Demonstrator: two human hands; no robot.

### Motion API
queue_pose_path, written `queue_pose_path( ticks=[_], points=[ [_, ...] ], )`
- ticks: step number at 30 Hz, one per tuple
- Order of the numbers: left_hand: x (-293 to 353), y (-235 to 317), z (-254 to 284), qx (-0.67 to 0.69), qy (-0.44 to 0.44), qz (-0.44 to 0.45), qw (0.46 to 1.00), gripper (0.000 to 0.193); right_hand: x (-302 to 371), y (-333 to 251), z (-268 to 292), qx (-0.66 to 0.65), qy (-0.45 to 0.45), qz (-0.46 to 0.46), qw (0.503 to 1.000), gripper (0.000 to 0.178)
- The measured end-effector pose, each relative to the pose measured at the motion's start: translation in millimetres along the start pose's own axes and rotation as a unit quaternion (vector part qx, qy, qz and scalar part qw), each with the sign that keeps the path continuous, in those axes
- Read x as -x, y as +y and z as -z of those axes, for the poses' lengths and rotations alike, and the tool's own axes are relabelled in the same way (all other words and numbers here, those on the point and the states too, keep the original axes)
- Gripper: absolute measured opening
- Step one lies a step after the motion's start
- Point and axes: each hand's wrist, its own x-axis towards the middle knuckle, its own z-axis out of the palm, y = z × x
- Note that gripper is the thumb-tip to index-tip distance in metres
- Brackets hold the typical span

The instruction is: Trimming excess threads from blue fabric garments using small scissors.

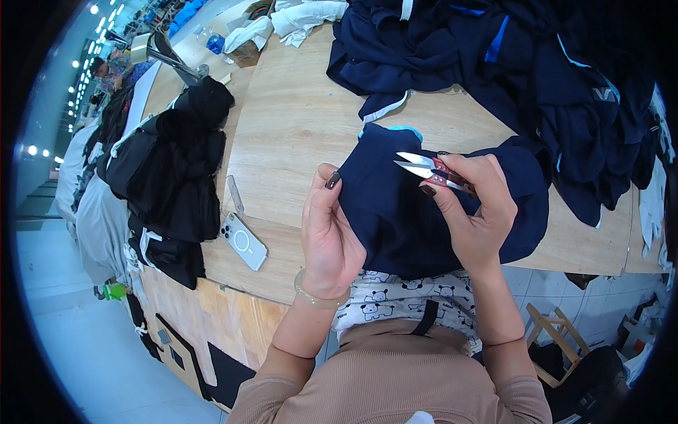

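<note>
**While the left hand (pixel 326 237) grips a navy garment (pixel 388 219), the right hand (pixel 486 205) holds thread snips (pixel 428 168)**

Closest in: brown ribbed top (pixel 395 371), then white animal-print cloth (pixel 381 304) at the waist. Translucent bangle (pixel 321 301) on left wrist.

Left thumb and fingers clamped on the garment's left edge; can't tell how far the fingers reach behind the fabric. Right thumb and index clamped on the snips' red handles, blades slightly apart, tips pointing left over the garment. Can't tell if blades touch fabric.

Garment sits in front of the torso, bunched across the near edge of the wooden table (pixel 296 120), light-blue trim (pixel 407 132) on its far side. Wooden frame (pixel 551 322), maybe a stool, below table level at right.

Phone (pixel 244 242) lies face down left of the left hand, clear strip (pixel 235 194) just beside it. Black garments (pixel 162 162) stacked farther left. Beyond the worked piece, navy garment heap (pixel 424 53), far side and right. White cloths (pixel 307 20) left of that heap. Ceiling lights (pixel 94 9) way back, upper left.
</note>
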Motion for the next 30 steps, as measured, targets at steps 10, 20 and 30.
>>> queue_pose_path(
  ticks=[10,20,30],
  points=[
    [4.7,2.7,-1.3,0.044,-0.003,0.038,0.998,0.011,-4.1,-1.7,-2.7,0.011,0.007,0.024,1.0,0.029],
    [5.1,3.8,-1.0,0.052,-0.014,0.038,0.998,0.011,-5.0,-0.7,-3.7,0.008,0.007,0.033,0.999,0.03],
    [5.4,3.4,0.0,0.058,-0.014,0.041,0.997,0.012,-6.6,-3.6,-5.0,-0.02,0.02,0.006,1.0,0.028]
  ],
)
